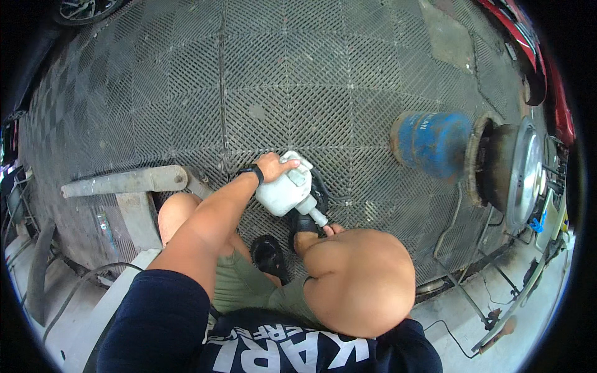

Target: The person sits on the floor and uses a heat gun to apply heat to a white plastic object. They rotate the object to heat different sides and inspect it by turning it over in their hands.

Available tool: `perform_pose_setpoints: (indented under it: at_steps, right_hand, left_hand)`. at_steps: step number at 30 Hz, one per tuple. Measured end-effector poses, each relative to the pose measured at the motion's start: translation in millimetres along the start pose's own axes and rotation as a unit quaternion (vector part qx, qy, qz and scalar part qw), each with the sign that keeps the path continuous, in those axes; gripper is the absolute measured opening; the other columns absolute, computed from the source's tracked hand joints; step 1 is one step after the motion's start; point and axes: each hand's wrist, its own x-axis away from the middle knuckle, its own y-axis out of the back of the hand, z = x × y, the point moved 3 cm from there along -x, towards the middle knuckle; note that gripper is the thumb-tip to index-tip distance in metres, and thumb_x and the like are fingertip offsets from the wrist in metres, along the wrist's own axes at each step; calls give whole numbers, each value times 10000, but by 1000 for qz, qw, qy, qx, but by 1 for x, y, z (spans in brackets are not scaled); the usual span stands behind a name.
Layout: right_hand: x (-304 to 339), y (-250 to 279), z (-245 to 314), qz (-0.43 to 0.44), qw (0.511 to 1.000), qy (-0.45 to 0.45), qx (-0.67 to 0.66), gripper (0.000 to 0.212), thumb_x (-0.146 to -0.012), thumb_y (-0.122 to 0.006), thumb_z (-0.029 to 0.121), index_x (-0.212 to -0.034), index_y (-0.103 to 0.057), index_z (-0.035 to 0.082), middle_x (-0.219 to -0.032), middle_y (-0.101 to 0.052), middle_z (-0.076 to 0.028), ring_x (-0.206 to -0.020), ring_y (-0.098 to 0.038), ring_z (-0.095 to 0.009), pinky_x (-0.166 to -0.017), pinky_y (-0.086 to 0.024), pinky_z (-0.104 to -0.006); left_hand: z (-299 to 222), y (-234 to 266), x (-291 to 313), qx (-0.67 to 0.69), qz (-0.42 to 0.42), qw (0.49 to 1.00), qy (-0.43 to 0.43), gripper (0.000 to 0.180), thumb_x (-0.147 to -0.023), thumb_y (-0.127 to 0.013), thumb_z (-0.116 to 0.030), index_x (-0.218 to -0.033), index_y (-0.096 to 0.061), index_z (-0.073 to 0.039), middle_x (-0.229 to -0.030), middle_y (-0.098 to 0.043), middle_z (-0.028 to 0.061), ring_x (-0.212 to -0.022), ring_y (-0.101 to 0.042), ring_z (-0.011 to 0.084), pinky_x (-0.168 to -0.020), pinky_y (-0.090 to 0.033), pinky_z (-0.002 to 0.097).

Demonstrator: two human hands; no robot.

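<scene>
The left hand grips the jug, so work seems unfinished. The right hand is by the spout; I can't tell its grip.

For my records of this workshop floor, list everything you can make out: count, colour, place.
Spouted container: 1, white, centre, under left hand
Cylinder: 1, blue, right
Round metal piece: 1, silver, right of cylinder
Wheel: 1, dark, upper left
Vehicle bodywork: red, upper right, uncountable
Metal arm: 1, grey, left
Floor matting: grey, throughout, tiles uncounted
Wristband: 1, black, left wrist
Footwear: 2, black, on feet
Shorts: 1, green, lower centre
Shirt: 1, navy, bottom
Left hand: 1, bare, gripping container
Right hand: 1, bare, partly hidden, at spout tip
</scene>
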Motion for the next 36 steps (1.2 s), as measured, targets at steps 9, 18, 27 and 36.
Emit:
perform_pose_setpoints:
  at_steps: [9, 18, 27, 36]
  right_hand:
    - [20, -20, 0, 1, 1000, -21, -8, 289, -872, -758, 330, -1039, -700, 100, -976, -688, -141, -984, -645, -354, -865, -478, -471]
    - [22, -30, -3, 0, 1000, -22, -3, 303, -869, -760, 325, -1059, -696, 98, -1000, -684, -143, -1001, -639, -355, -875, -475, -471]
    - [11, -46, -10, -65, 998, 0, 12, 318, -865, -762, 320, -1079, -691, 96, -1023, -679, -145, -1018, -634, -356, -885, -472, -471]
    - [32, -55, -13, -81, 997, -18, 7, 334, -861, -764, 315, -1100, -686, 95, -1047, -675, -147, -1035, -629, -357, -895, -468, -470]
  left_hand:
    - [-11, 14, 25, 34, -58, 998, 21, 1160, -778, -498, -915, -1170, -647, 166, -1148, -665, 373, -1109, -666, 454, -985, -504, 485]
    - [-1, -6, 29, 24, -63, 998, 13, 1156, -815, -442, -912, -1199, -631, 162, -1196, -650, 364, -1153, -645, 443, -1007, -494, 475]
    - [1, -9, 18, 1, -86, 996, -28, 1080, -833, -475, -883, -1104, -670, 144, -1097, -672, 365, -1064, -664, 458, -955, -505, 498]
    - [-5, 1, 13, 23, -35, 999, -17, 1004, -846, -506, -853, -933, -691, 130, -889, -701, 328, -886, -704, 444, -838, -539, 503]
